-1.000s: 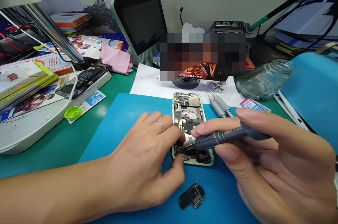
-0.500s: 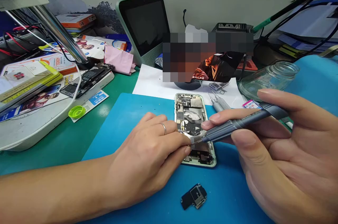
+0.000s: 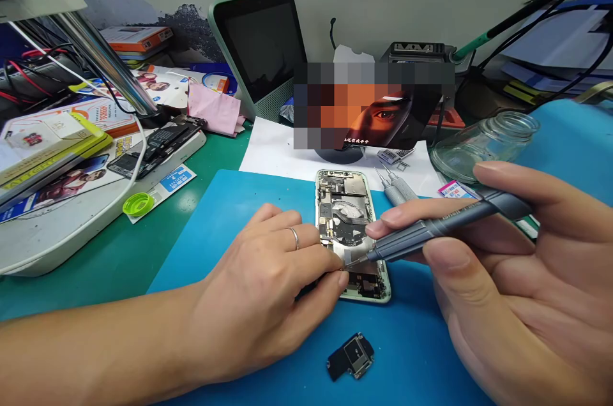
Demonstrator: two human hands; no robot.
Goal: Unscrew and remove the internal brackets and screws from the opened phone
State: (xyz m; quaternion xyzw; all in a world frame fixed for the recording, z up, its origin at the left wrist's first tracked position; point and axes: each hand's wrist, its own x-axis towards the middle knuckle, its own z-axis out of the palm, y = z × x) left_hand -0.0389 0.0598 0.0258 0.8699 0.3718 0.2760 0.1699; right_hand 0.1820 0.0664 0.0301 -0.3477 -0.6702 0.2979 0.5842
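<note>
An opened phone housing with bare inner parts lies on a blue mat. Over its lower left side, my left hand has thumb and forefinger pinched near the screwdriver's tip; whatever they pinch is too small to make out. A grey pen-shaped screwdriver is gripped in my right hand, between fingers and thumb. Its thin shaft points left to my left fingertips, above the phone's lower half. Nearer to me, a small black phone part with metal pieces rests on the mat.
Tweezers lie beyond the phone at right, near a glass jar. Behind stand a lit screen and a tilted display. On the left are a lamp base, a green cap and another opened phone.
My left thumb and forefinger have shifted slightly beside the screwdriver tip. My right hand and the screwdriver have moved very slightly right. The picture on the lit screen differs.
</note>
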